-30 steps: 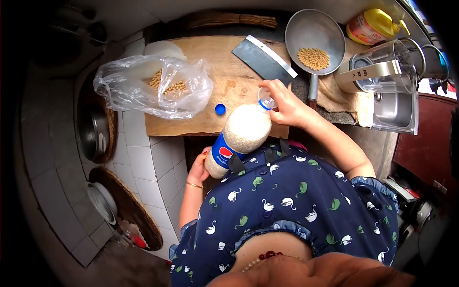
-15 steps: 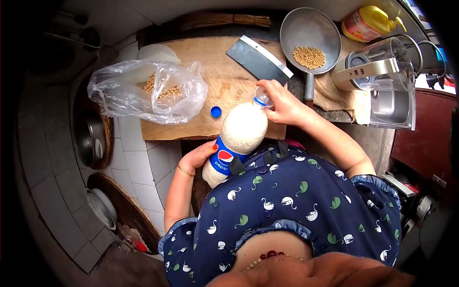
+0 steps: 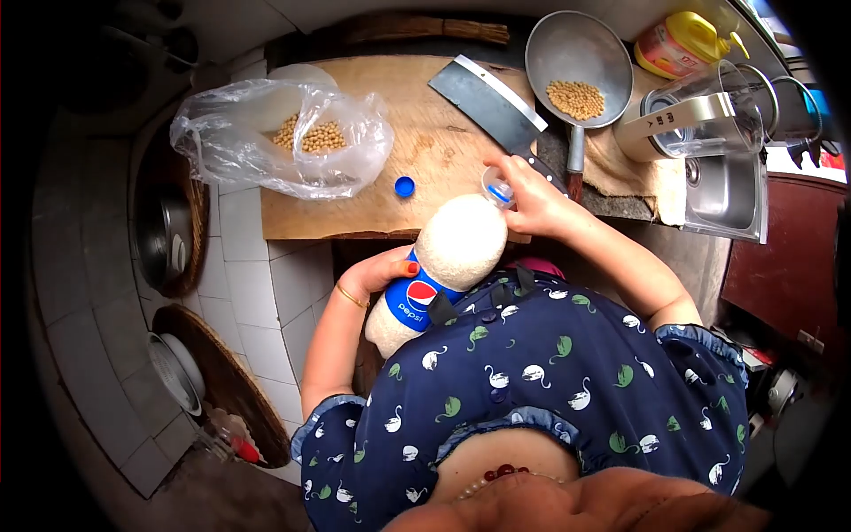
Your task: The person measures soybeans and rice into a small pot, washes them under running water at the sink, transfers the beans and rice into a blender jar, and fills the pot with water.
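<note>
A large clear Pepsi bottle (image 3: 461, 239) filled with white grains leans against my apron, its neck tilted up and to the right. My left hand (image 3: 387, 269) is wrapped round its side, by the blue label. At the bottle's mouth, my right hand (image 3: 530, 197) is closed on a small clear cup-like plastic piece (image 3: 493, 182); a blue ring shows through it. The fingers partly hide this piece. The blue cap (image 3: 404, 186) lies on the wooden board (image 3: 390, 97), left of the bottle's neck. A cleaver (image 3: 483, 102) rests on the board beyond my right hand.
An open clear plastic bag (image 3: 213, 133) with soybeans lies on the board's left. A metal pan (image 3: 576, 53) holding soybeans sits at the back right. Further right are a yellow jug (image 3: 683, 44), a clear blender jar (image 3: 731, 133) and a steel sink (image 3: 722, 204).
The bottle has tilted a little more to the right, and its base has shifted slightly left and down. My right hand has moved slightly right and down with the neck. The view has shifted a little.
</note>
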Available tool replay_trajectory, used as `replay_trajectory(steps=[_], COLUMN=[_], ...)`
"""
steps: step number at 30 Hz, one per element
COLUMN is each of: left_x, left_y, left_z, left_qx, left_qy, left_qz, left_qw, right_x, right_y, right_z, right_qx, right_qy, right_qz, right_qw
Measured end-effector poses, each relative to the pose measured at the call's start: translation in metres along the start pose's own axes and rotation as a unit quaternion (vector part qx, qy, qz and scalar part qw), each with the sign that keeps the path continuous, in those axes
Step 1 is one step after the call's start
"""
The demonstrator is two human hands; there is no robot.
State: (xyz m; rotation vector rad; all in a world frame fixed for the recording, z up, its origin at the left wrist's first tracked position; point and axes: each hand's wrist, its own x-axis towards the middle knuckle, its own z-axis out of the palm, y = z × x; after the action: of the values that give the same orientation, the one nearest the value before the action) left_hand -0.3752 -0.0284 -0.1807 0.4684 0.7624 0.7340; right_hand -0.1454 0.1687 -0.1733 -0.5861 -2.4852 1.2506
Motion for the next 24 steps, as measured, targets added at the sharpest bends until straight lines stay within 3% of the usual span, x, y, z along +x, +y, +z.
replay_trajectory(steps=[7,11,14,15,19,24], left_x=[0.005,-0.001,-0.020,-0.024,-0.051,-0.070], left_y=[-0.021,-0.036,-0.033,-0.030,-0.024,-0.013], left_z=[0.008,-0.005,-0.012,0.001,0.010,0.027], left_qx=[-0.105,-0.083,-0.065,-0.077,-0.151,-0.096], left_qy=[-0.009,-0.010,0.016,0.033,0.083,0.115], left_qz=[0.041,0.064,0.014,0.060,-0.037,-0.064], left_qw=[0.994,0.994,0.998,0.995,0.984,0.987], right_x=[-0.016,-0.017,-0.016,-0.015,-0.015,-0.014], right_y=[-0.011,-0.019,-0.022,-0.020,-0.019,-0.017], right_z=[0.008,0.011,0.013,0.014,0.021,0.036], right_qx=[0.005,-0.019,-0.027,-0.031,-0.041,-0.009], right_qy=[0.032,0.073,0.069,0.066,0.061,0.056], right_qz=[-0.005,-0.040,-0.054,-0.063,-0.101,-0.125], right_qw=[0.999,0.996,0.996,0.995,0.992,0.991])
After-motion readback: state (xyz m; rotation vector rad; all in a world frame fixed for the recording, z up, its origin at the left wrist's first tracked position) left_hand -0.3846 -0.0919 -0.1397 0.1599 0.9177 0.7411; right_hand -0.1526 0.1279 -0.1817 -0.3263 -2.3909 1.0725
